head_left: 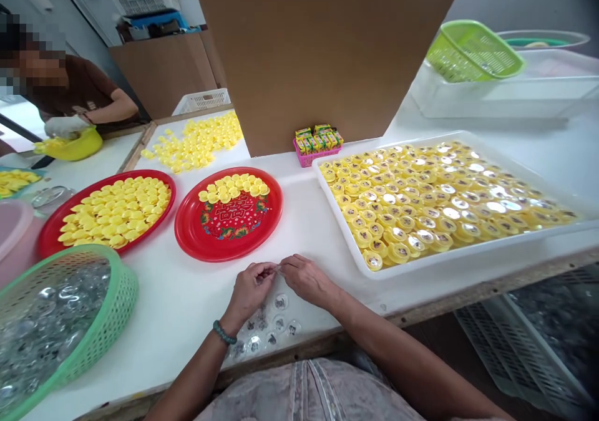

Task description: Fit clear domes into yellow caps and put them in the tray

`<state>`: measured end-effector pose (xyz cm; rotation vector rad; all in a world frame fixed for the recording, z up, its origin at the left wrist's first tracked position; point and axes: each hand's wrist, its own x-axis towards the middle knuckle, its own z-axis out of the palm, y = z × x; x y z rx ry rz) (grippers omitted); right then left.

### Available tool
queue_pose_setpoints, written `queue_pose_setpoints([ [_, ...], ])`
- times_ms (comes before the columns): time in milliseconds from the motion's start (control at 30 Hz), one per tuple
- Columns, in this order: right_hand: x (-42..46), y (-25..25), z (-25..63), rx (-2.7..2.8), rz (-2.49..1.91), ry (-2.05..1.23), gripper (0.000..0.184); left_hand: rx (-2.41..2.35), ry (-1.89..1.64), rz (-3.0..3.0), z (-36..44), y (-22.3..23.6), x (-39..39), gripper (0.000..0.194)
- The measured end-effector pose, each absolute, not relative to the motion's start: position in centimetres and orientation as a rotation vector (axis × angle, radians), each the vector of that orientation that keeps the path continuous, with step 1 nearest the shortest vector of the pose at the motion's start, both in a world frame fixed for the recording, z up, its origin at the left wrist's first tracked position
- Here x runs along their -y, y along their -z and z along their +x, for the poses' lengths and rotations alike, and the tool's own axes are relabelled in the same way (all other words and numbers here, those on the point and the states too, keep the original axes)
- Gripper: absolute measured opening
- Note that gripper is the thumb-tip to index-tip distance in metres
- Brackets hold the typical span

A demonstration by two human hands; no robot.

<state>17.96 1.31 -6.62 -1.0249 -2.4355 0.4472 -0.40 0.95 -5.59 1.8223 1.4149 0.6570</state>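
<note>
My left hand (255,290), a beaded bracelet at its wrist, and my right hand (306,277) meet over the white table just in front of the red plate. Between their pinched fingertips is a small clear plastic piece (279,270), mostly hidden by the fingers. Below them several clear round plastic discs (281,301) with small dark printed pictures lie loose near the table's front edge. Beyond the hands, the red patterned plate (224,243) carries a cluster of yellow round pieces (234,187) along its far side.
Left stand a red tray (172,187) heaped with yellow pieces and a green basket (126,290) of clear parts. A white tray (346,237) of yellow discs fills the right. A pink basket (306,159) of small packets sits by cardboard (322,53). A co-worker (88,90) works far left.
</note>
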Motion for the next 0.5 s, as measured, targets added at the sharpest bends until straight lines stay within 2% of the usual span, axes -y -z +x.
queue_pose_setpoints([
  [133, -1.2, 7.0, 18.1, 2.307, -1.003, -0.561, 0.020, -1.393, -0.659, 1.926, 0.1, 5.4, -1.1, 0.025],
  [267, -1.1, 7.2, 18.2, 2.191, -1.038, -0.678, 0.020, -1.396, -0.698, 1.914, 0.3, 5.2, -1.3, 0.016],
  [400, -1.5, 6.7, 18.1, 1.746, -1.141, -1.059, 0.009, -1.378, -0.771, 1.664, 0.6, 5.0, -1.8, 0.006],
  [500, -1.8, 6.3, 18.0, 1.333, -1.079, -1.368, 0.017, -1.313, -0.863, 1.334, 1.2, 4.7, -1.9, 0.011],
])
